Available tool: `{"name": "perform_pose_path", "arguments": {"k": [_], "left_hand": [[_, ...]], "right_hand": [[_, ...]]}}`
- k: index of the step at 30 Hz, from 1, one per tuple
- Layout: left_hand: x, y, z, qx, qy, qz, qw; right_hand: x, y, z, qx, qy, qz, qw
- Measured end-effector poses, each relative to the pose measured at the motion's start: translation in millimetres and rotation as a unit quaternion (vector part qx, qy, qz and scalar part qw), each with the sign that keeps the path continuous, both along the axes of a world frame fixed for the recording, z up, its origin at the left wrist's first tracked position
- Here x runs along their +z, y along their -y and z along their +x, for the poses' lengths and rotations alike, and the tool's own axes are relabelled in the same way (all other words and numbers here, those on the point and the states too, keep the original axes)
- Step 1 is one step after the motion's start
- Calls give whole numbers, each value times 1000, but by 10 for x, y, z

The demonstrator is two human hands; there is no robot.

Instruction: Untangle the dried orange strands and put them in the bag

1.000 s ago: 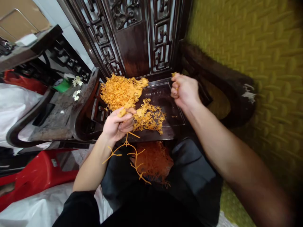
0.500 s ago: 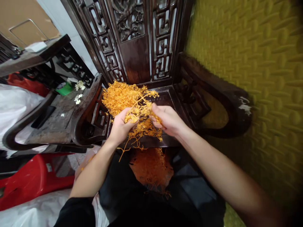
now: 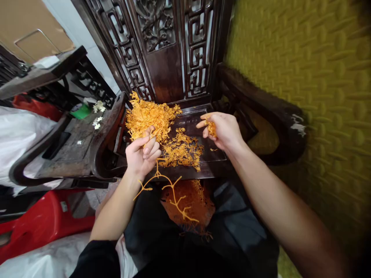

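Observation:
My left hand [image 3: 143, 154] is closed on an orange branched plastic-looking stem [image 3: 172, 187], whose bare forks hang down toward my lap. Over the right side of the seat is my right hand [image 3: 222, 129], fingers curled round a small clump of orange pieces [image 3: 212, 128]. Behind my left hand rises a large heap of orange sprigs [image 3: 150, 116]. A smaller scatter of orange bits [image 3: 182, 150] lies between the hands on the dark carved wooden chair [image 3: 191, 119].
An orange-red bag or sheet [image 3: 188, 200] with stems on it lies between my legs. At left are another wooden chair [image 3: 69, 162] holding green tape [image 3: 81, 111] and white flower pieces [image 3: 98, 106], a red plastic stool [image 3: 52, 212] and white bags [image 3: 23, 135]. A yellow textured surface [image 3: 290, 58] fills the right.
My hands have moved apart: the right shifted right with a clump of orange pieces, the left moved slightly left and turned palm up. The stem in my left hand now hangs toward my lap.

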State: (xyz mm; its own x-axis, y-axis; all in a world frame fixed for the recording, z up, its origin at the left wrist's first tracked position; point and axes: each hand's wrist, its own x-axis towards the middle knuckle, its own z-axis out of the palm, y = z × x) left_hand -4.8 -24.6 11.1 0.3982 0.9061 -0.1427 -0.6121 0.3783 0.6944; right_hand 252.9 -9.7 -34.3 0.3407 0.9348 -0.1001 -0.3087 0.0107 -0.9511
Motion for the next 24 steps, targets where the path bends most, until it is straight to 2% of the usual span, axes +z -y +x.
{"name": "perform_pose_path", "arguments": {"k": [4, 6, 9, 12, 14, 19, 22, 24], "left_hand": [[12, -6, 31, -16, 19, 2, 1000], [-7, -7, 60, -42, -7, 16, 999], [-96, 4, 137, -73, -149, 57, 985], [-205, 34, 225, -55, -308, 120, 942], [-248, 53, 262, -46, -357, 153, 920], [-274, 60, 280, -26, -393, 196, 898], [-285, 54, 269, -14, -411, 209, 887], [-274, 51, 249, -6, -401, 200, 894]], "right_hand": [[-7, 93, -123, 33, -5, 29, 999], [2, 119, -136, 60, -25, 57, 996], [24, 163, -161, 124, -56, 76, 988], [50, 203, -248, 174, -60, 66, 981], [64, 211, -335, 156, -48, 61, 985], [64, 197, -540, 54, 22, 48, 997], [22, 200, -592, 45, 105, 75, 991], [-17, 203, -574, 53, 161, 99, 981]]}}
